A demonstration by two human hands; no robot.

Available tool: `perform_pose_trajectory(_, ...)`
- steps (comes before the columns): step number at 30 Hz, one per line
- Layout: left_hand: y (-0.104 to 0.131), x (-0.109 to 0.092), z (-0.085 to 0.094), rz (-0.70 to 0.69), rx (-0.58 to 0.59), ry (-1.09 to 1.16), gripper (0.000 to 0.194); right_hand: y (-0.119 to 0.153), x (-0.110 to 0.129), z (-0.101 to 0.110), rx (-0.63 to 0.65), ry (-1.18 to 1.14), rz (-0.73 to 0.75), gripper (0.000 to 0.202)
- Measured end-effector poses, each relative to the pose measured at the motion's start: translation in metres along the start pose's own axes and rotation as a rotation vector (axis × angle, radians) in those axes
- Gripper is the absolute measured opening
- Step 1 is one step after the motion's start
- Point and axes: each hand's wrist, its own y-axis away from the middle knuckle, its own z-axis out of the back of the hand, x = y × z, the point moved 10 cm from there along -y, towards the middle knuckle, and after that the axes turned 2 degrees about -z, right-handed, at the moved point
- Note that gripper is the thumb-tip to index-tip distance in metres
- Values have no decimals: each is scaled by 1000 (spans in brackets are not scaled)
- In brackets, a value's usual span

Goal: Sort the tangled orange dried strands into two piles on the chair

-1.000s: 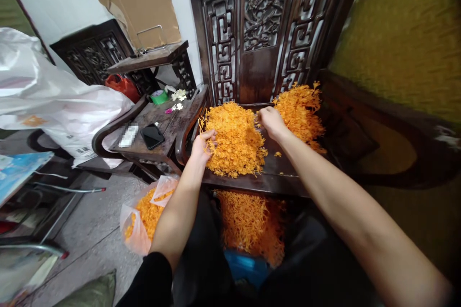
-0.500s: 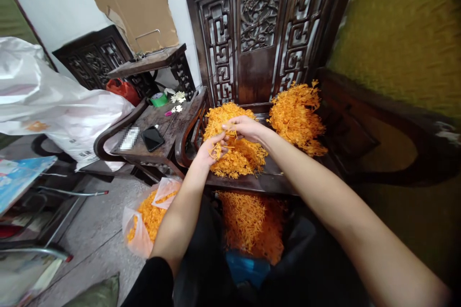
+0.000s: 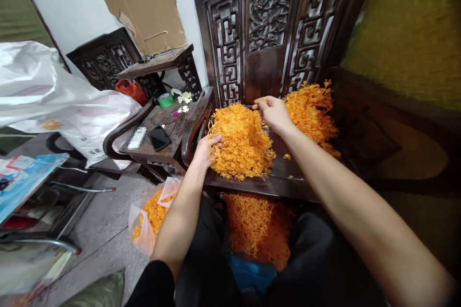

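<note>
Two heaps of small orange flower pieces with thin stems, plastic by their look, lie on a dark carved wooden seat. My left hand [image 3: 209, 148] is at the near left side of the left heap [image 3: 243, 141], its fingers closed around some thin orange stems [image 3: 211, 129]. Beyond that heap, near the chair back, my right hand [image 3: 274, 112] has thumb and fingers pinched together. Whatever small thing may be between them is too small to make out. The right heap [image 3: 309, 112] is partly behind my right hand and forearm.
Below the seat, more orange stems [image 3: 250, 223] fill a container above a blue object [image 3: 252, 271]. A plastic bag [image 3: 144, 230] of orange pieces stands on the floor at left. The side table [image 3: 173, 129] holds a phone [image 3: 159, 138] and green tape [image 3: 165, 100].
My hands have moved apart. The right hand went from over the left heap, beside my left hand, to the right and back; the left hand stayed near the heap. The view shifted slightly.
</note>
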Motion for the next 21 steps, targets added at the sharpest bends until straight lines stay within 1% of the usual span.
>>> perform_pose_trajectory(2, -1, -7, 3, -89, -26, -12, 31, 11, 21, 4, 38, -69, 73, 28)
perform_pose_trajectory(3, -1, -8, 3, -122, -33, -14, 33, 20, 35, 1, 88, -99, 127, 28)
perform_pose_trajectory(5, -1, -10, -1, -165, -35, -17, 38, 42, 66, -14, 247, -112, 258, 28)
perform_pose_trajectory(7, 0, -10, -5, -192, -28, -26, 41, 64, 90, -30, 374, -48, 391, 30)
perform_pose_trajectory(8, 0, -10, -8, -205, -22, -34, 41, 71, 96, -37, 394, 19, 452, 31)
perform_pose_trajectory(9, 1, -11, -10, -221, -14, -45, 40, 76, 99, -41, 382, 106, 502, 30)
perform_pose_trajectory(11, 3, -12, -15, -252, 7, -74, 38, 77, 95, -47, 306, 297, 553, 27)
perform_pose_trajectory(13, 4, -12, -18, -271, 24, -101, 36, 72, 85, -52, 262, 429, 555, 33)
perform_pose_trajectory(15, 4, -12, -20, -275, 36, -121, 36, 68, 73, -58, 304, 468, 509, 34)
perform_pose_trajectory(17, 5, -11, -21, -276, 46, -140, 35, 66, 61, -65, 407, 462, 427, 30)
perform_pose_trajectory(19, 6, -11, -22, -277, 57, -163, 32, 67, 54, -69, 475, 428, 337, 34)
perform_pose_trajectory(21, 8, -12, -23, -278, 54, -183, 30, 66, 50, -66, 449, 380, 268, 37)
